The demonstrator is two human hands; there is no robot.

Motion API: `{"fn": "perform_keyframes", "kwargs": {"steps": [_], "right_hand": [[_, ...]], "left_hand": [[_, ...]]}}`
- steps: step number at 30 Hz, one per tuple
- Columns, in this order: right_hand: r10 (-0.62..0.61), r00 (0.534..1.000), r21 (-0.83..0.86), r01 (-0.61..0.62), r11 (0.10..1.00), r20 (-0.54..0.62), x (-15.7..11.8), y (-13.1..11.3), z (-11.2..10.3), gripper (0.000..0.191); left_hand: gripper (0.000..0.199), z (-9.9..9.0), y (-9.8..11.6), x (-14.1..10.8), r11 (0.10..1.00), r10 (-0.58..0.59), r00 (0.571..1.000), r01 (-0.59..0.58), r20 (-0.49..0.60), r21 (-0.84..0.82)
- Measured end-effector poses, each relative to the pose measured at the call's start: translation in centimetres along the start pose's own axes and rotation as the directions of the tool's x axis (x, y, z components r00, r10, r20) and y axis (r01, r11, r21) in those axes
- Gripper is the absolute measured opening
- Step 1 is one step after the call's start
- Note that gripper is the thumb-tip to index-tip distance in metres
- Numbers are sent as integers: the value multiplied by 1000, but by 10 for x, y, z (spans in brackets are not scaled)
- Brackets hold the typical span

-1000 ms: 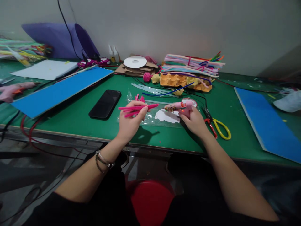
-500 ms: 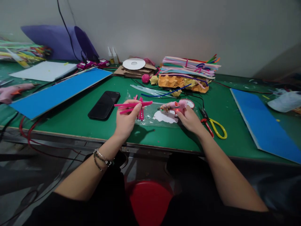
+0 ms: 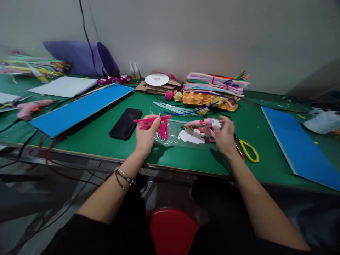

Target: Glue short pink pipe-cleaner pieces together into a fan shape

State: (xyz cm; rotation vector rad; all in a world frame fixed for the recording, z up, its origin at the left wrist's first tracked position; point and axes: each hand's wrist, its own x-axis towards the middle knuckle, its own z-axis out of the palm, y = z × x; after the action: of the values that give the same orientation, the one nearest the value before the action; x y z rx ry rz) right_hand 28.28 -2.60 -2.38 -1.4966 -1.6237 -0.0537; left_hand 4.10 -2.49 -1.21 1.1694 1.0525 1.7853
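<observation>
My left hand point(image 3: 146, 136) is closed on a few pink pipe cleaner pieces point(image 3: 142, 121), held roughly level above the table. More pink pieces point(image 3: 164, 131) lie just right of it on a clear plastic sheet point(image 3: 172, 139). A pink glue gun point(image 3: 199, 124) lies with its nozzle pointing left over a white scalloped cutout point(image 3: 192, 137); a small red light glows on it. My right hand point(image 3: 225, 136) is at the rear of the gun, fingers spread apart and no longer wrapped around it. Whether a fingertip still touches the handle is hard to see.
A black phone point(image 3: 126, 123) lies left of my left hand. Yellow-and-red-handled pliers point(image 3: 248, 150) lie right of my right hand. Blue boards point(image 3: 85, 108) flank the work area. Behind are clear glue sticks point(image 3: 170, 108), an egg carton point(image 3: 196, 98) and bundled pipe cleaners point(image 3: 215, 85). A second glue gun point(image 3: 32, 108) lies left.
My right hand has loosened from the glue gun and opened, drawing slightly to the right. My left hand keeps the pink pieces. The whole view has shifted a little.
</observation>
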Motion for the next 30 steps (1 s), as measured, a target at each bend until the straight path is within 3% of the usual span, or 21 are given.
{"fn": "perform_keyframes", "kwargs": {"steps": [2, 3, 4, 5, 6, 7, 9, 11, 12, 19, 24, 30], "right_hand": [[61, 962, 59, -46, 997, -267, 1, -12, -7, 31], [66, 945, 92, -38, 995, -321, 1, -20, -10, 27], [43, 952, 108, -11, 994, -304, 0, -30, -12, 22], [2, 975, 126, 27, 992, -224, -2, -41, -12, 17], [-59, 995, 159, 72, 985, -86, -4, -52, -10, 14], [-147, 984, 208, 124, 970, 99, -7, -63, -6, 12], [-295, 842, 261, 191, 946, 452, -14, -82, 9, 13], [-312, 724, 234, 210, 949, 615, -18, -99, 29, 19], [-299, 688, 203, 221, 954, 661, -18, -105, 40, 21], [-140, 724, 19, 173, 985, 676, -4, -129, 95, 27], [33, 756, -155, 90, 984, 654, 4, -136, 107, 30], [223, 741, -315, -16, 949, 633, 18, -140, 114, 33]], "left_hand": [[9, -1, 0, 2, 1000, 5, 1000, -5, 6, 13], [10, -2, 0, 3, 1000, 14, 1000, -15, 11, 26], [11, -3, 0, 4, 999, 25, 1000, -26, 15, 38], [10, -3, 0, 4, 998, 36, 999, -37, 20, 50], [10, -4, -1, 5, 997, 45, 999, -46, 24, 63], [9, -4, -1, 5, 996, 50, 998, -51, 26, 73], [9, -4, -3, 6, 995, 50, 999, -52, 21, 82], [10, -4, -4, 7, 996, 55, 998, -56, 4, 75], [10, -5, -5, 8, 996, 62, 998, -61, -7, 72], [4, -16, -3, 12, 987, 127, 991, -122, -44, 102], [1, -18, -4, 13, 989, 138, 988, -134, -70, 62], [3, -14, -5, 13, 987, 143, 988, -138, -55, 87]]}}
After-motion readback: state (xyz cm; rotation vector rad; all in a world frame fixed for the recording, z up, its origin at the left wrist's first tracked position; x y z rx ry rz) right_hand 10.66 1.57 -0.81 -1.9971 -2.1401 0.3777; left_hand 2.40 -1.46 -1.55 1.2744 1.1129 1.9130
